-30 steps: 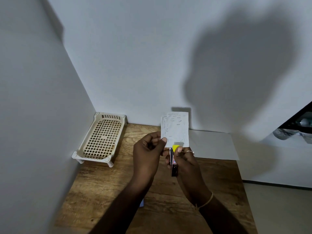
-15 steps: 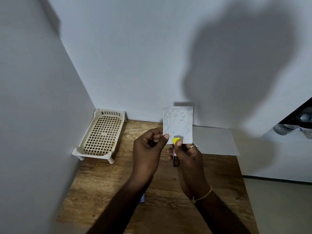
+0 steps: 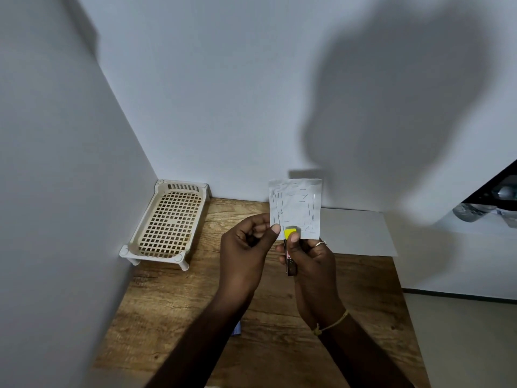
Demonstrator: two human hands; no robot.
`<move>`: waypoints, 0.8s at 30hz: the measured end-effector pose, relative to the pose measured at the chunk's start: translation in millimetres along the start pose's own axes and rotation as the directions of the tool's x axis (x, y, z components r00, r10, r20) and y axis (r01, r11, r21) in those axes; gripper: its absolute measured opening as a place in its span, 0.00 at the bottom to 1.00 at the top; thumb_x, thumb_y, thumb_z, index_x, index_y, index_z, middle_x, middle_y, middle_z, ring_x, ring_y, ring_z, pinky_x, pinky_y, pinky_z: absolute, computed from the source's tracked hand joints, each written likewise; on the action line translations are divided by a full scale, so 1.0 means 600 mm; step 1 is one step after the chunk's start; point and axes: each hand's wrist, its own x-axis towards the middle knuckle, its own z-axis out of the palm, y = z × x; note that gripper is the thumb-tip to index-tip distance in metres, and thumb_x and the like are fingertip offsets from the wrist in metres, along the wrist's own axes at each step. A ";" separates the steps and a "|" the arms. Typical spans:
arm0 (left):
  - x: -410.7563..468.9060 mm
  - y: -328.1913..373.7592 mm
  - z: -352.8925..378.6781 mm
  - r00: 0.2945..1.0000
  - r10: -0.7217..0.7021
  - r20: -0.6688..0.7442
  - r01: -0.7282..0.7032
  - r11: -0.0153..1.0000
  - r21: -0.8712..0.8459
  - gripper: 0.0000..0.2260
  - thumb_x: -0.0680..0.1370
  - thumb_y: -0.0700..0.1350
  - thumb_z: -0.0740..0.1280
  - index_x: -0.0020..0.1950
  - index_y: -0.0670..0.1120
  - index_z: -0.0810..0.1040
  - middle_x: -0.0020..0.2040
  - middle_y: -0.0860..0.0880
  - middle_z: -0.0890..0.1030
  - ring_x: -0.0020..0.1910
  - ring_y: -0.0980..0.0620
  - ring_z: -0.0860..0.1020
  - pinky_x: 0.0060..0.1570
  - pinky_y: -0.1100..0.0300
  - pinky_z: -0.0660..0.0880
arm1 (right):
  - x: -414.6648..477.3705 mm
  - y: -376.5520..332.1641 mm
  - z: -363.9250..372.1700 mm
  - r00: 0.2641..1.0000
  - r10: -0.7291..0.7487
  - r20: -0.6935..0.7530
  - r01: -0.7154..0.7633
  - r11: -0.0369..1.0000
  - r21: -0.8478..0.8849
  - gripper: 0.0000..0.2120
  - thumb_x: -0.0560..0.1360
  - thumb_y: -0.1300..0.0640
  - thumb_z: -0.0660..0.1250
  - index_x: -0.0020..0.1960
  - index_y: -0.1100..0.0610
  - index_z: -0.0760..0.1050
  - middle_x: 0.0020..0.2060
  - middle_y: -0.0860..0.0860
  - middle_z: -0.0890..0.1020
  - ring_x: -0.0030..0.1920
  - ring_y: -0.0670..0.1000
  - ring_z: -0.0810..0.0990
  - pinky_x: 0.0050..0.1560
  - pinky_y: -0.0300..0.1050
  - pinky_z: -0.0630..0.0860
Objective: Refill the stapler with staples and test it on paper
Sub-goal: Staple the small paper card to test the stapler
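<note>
- Right hand (image 3: 310, 261): grip closed round the stapler (image 3: 291, 267), thumb on its yellow head. Squeeze in one firm, straight press; do not twist.
- Left hand (image 3: 246, 247): grip pinching the paper (image 3: 295, 208) at its lower left edge. Hold the sheet taut and keep your fingertips clear of the stapler's mouth.
- Stapler: held upright above the table (image 3: 279, 317), head at the paper's bottom edge. Whether the edge sits fully inside cannot be told, so seat it first.
- Paper: small, upright, already carrying many staples. Choose a bare patch, so a new staple reads plainly.
- Table: white sheet (image 3: 355, 233) behind your hands, slotted basket (image 3: 167, 222) well apart at back left. Neither looks needed.
</note>
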 end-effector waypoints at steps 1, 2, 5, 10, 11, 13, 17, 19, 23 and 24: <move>0.000 -0.001 0.000 1.000 -0.002 0.001 0.002 1.000 -0.001 0.08 0.76 0.40 0.76 0.54 0.47 0.86 0.47 0.49 0.88 0.50 0.52 0.86 0.47 0.65 0.80 | 0.000 0.000 0.001 1.000 0.003 -0.001 -0.003 1.000 0.006 0.23 0.71 0.43 0.71 0.57 0.59 0.82 0.42 0.58 0.86 0.40 0.51 0.83 0.38 0.43 0.78; 0.001 -0.002 -0.001 1.000 -0.005 -0.001 0.005 1.000 0.001 0.08 0.76 0.40 0.76 0.54 0.48 0.86 0.48 0.49 0.88 0.50 0.52 0.86 0.48 0.64 0.80 | 0.000 0.001 0.002 1.000 0.007 -0.001 -0.007 1.000 0.016 0.25 0.70 0.42 0.72 0.58 0.60 0.82 0.43 0.58 0.86 0.41 0.52 0.83 0.39 0.43 0.79; 0.002 -0.006 -0.002 1.000 -0.014 0.002 0.014 1.000 0.008 0.08 0.76 0.40 0.76 0.54 0.48 0.86 0.48 0.48 0.88 0.51 0.51 0.86 0.49 0.63 0.80 | 0.002 0.001 0.003 1.000 0.024 0.000 -0.024 0.999 0.030 0.27 0.68 0.38 0.74 0.57 0.58 0.83 0.39 0.56 0.86 0.39 0.51 0.83 0.37 0.42 0.78; 0.003 -0.010 -0.004 0.999 -0.037 0.025 0.037 0.999 0.009 0.08 0.76 0.40 0.76 0.55 0.47 0.86 0.48 0.47 0.88 0.51 0.50 0.86 0.50 0.62 0.81 | 0.008 0.001 -0.002 1.000 0.023 0.010 -0.023 1.000 0.018 0.18 0.72 0.47 0.72 0.59 0.56 0.82 0.41 0.54 0.87 0.38 0.50 0.82 0.37 0.45 0.78; 0.003 -0.011 -0.004 0.998 -0.043 0.045 0.043 0.999 0.005 0.08 0.77 0.40 0.75 0.55 0.46 0.86 0.49 0.47 0.88 0.52 0.50 0.86 0.50 0.62 0.80 | 0.009 0.000 -0.003 1.000 0.019 0.008 -0.020 1.000 0.009 0.19 0.72 0.48 0.72 0.59 0.55 0.82 0.41 0.54 0.87 0.38 0.50 0.82 0.38 0.45 0.78; 0.003 -0.009 -0.001 0.994 -0.058 0.092 0.057 0.998 0.008 0.07 0.78 0.43 0.74 0.55 0.46 0.86 0.50 0.48 0.88 0.53 0.50 0.86 0.52 0.61 0.80 | 0.011 -0.002 -0.004 1.000 0.016 0.009 -0.016 1.000 0.002 0.19 0.72 0.48 0.71 0.59 0.56 0.82 0.39 0.53 0.86 0.37 0.49 0.82 0.38 0.45 0.78; 0.002 -0.007 0.003 0.982 -0.074 0.172 0.069 0.997 0.037 0.10 0.78 0.52 0.73 0.51 0.46 0.87 0.46 0.43 0.87 0.49 0.44 0.86 0.49 0.59 0.81 | 0.012 -0.004 -0.002 1.000 -0.006 0.026 0.006 1.000 0.011 0.21 0.75 0.47 0.73 0.58 0.64 0.81 0.35 0.55 0.83 0.35 0.50 0.80 0.37 0.44 0.77; 0.003 -0.009 0.004 0.976 -0.080 0.204 0.079 0.997 0.014 0.13 0.78 0.52 0.74 0.47 0.42 0.87 0.43 0.36 0.85 0.46 0.35 0.84 0.49 0.55 0.82 | 0.013 -0.003 -0.002 1.000 -0.019 0.019 0.018 1.000 0.013 0.22 0.75 0.48 0.71 0.59 0.65 0.81 0.33 0.55 0.81 0.33 0.49 0.78 0.35 0.44 0.76; 0.006 -0.015 0.009 0.982 -0.045 0.183 0.048 0.999 -0.011 0.09 0.77 0.48 0.76 0.46 0.42 0.87 0.43 0.36 0.86 0.45 0.31 0.83 0.46 0.49 0.83 | 0.015 0.001 -0.005 1.000 -0.022 0.009 0.022 1.000 0.005 0.13 0.78 0.56 0.69 0.60 0.61 0.81 0.34 0.57 0.81 0.30 0.48 0.75 0.33 0.44 0.74; 0.006 -0.016 0.011 0.983 -0.047 0.177 0.048 0.999 -0.002 0.09 0.76 0.48 0.76 0.46 0.42 0.88 0.44 0.37 0.86 0.45 0.31 0.84 0.45 0.47 0.83 | 0.015 0.002 -0.006 1.000 -0.020 0.004 0.020 1.000 0.011 0.16 0.76 0.53 0.69 0.60 0.61 0.81 0.35 0.57 0.81 0.30 0.48 0.74 0.32 0.43 0.74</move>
